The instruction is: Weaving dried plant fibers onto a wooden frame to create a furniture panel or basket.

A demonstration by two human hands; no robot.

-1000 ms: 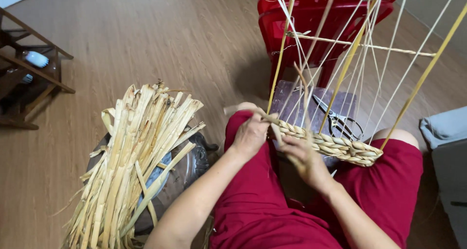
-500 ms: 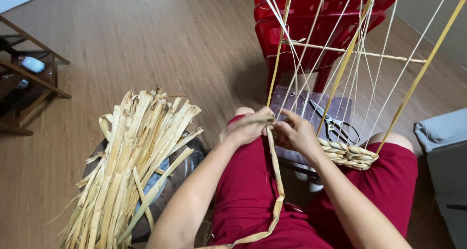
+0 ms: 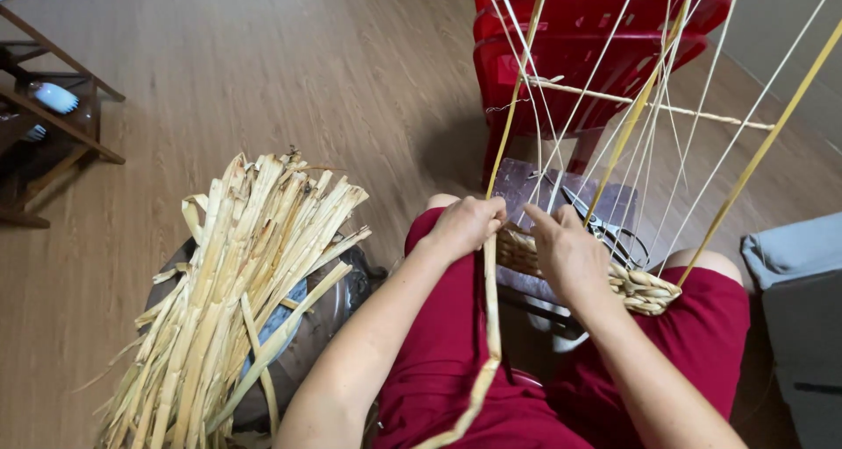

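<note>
Two hands work a flat, pale straw strip (image 3: 489, 326); left hand (image 3: 465, 225) pinches it, right hand (image 3: 568, 254) fingers rest loosely curled on the woven band (image 3: 636, 287). Red chair (image 3: 596, 54) crowds ahead; bare floor (image 3: 263, 72) lies leftward.

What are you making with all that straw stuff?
A person in red shorts sits on a wooden floor and weaves. The left hand pinches a long flat straw strip that hangs down over the lap. The right hand rests on the woven band, where thin strings run up past a red plastic chair. Scissors lie just behind the hands. A big bundle of dried strips sits to the left.
</note>
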